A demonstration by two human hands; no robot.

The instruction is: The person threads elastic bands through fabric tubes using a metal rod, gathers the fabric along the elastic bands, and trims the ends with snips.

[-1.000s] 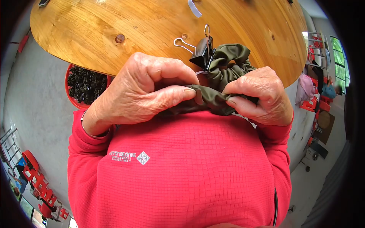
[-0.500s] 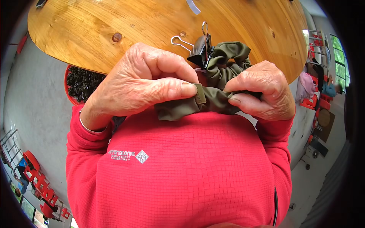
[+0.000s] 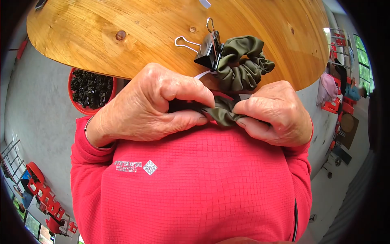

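Note:
Close against my red top, both hands pinch an olive-green scrunchie (image 3: pixel 224 115), twisted and bunched between them. My left hand (image 3: pixel 152 107) is closed on its left part, thumb below and fingers above. On its right part, the thumb and forefinger of my right hand (image 3: pixel 280 112) are pressed together. Much of the cloth is hidden by my fingers. Just beyond, a second gathered scrunchie (image 3: pixel 245 67) of like cloth lies at the table edge. Beside it is a large black binder clip (image 3: pixel 210 53), its wire handles spread, with a white strip at its base.
The round wooden table (image 3: pixel 158 28) curves across the front. Below its left edge stands a red basin (image 3: pixel 77 105) full of dark pieces. Another white strip (image 3: pixel 205 3) lies at the far edge of view. At the right are red stools (image 3: pixel 331 106) and a person (image 3: pixel 354 92).
My left hand has moved slightly down, and the cloth is now twisted and bunched. The small label under my left thumb no longer shows. My hands have separated from the scrunchie on the table.

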